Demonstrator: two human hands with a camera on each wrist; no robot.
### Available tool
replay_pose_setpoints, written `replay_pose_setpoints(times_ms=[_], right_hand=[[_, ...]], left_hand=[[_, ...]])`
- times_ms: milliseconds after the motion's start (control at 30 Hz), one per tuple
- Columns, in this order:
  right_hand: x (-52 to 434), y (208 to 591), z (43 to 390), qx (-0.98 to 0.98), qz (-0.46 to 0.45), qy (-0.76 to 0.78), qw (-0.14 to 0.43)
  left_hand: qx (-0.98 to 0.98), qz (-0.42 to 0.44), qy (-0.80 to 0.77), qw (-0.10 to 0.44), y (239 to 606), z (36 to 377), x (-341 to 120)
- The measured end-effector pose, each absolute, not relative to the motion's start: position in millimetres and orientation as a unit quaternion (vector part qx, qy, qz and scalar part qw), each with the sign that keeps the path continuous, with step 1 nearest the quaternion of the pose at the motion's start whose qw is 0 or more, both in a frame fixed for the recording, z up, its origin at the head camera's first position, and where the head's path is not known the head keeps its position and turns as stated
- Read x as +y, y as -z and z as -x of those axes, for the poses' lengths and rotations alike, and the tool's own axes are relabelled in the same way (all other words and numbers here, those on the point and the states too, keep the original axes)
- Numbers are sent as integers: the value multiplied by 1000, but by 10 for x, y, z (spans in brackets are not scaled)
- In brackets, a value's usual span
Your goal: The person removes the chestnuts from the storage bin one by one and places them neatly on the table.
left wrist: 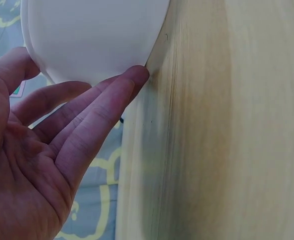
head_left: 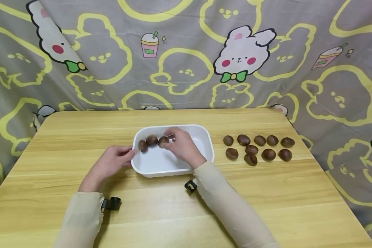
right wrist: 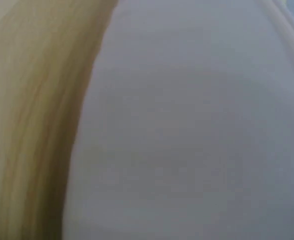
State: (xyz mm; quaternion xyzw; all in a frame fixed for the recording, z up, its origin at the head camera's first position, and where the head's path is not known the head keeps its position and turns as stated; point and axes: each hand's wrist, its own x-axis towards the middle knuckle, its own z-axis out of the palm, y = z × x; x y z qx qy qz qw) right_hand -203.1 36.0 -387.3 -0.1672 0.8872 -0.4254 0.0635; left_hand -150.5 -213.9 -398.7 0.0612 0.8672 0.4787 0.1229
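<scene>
A white plastic tray [head_left: 201, 134] stands on the wooden table [head_left: 161, 210]. Three brown chestnuts lie in a row along its far left side: one [head_left: 143, 145], a second [head_left: 152, 140] and a third [head_left: 163, 141]. My right hand [head_left: 170, 139] reaches into the tray and pinches the third chestnut with curled fingers. My left hand [head_left: 127, 153] rests with straight fingers against the tray's left wall. The left wrist view shows those fingers [left wrist: 102, 105] flat on the tray's outer wall [left wrist: 97, 35]. The right wrist view shows only the blurred tray [right wrist: 197, 130] and table [right wrist: 32, 100].
Several more chestnuts [head_left: 251, 149] lie in two rows on the table right of the tray. A grey curtain with yellow cartoon outlines [head_left: 186, 55] hangs behind and around the table. Bare wood stretches in front of the tray.
</scene>
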Motion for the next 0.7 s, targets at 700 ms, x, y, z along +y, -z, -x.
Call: replay_pose_setpoints(times_ms=[700], right_hand=[[222, 3993, 2058, 925, 191, 322, 70]], left_hand=[[860, -73, -490, 123, 3995, 1507, -2160]])
